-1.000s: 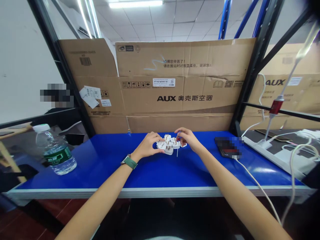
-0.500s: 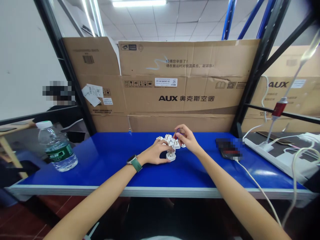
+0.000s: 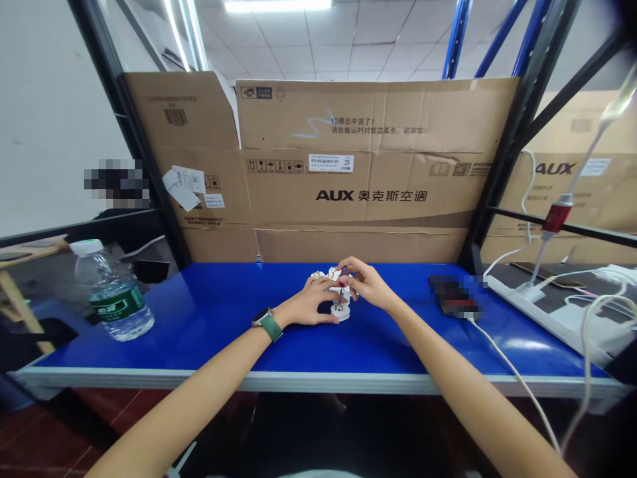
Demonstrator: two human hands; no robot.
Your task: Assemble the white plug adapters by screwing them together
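My left hand point(image 3: 311, 304), with a watch on a green strap at the wrist, holds a white plug point(image 3: 341, 315) down on the blue table between thumb and fingers. In my right hand point(image 3: 368, 284) a small screwdriver point(image 3: 342, 284) with a purple and red handle stands nearly upright. Its shaft points down at the plug, and the tip appears to meet it; the exact contact is too small to see. Several more white plugs point(image 3: 331, 272) with brass-coloured pins sit just behind, partly hidden by both hands.
A water bottle point(image 3: 117, 299) stands on the left of the blue table point(image 3: 219, 299). To the right lie a dark phone point(image 3: 455, 297) with a white cable and a white power strip point(image 3: 530, 312). A cardboard sheet point(image 3: 368, 222) rises along the back edge. A person sits beyond at left.
My right hand has moved left and slightly down, bringing the screwdriver from a slant to nearly upright over the plug. My left hand keeps its place on the plug, fingers slightly shifted.
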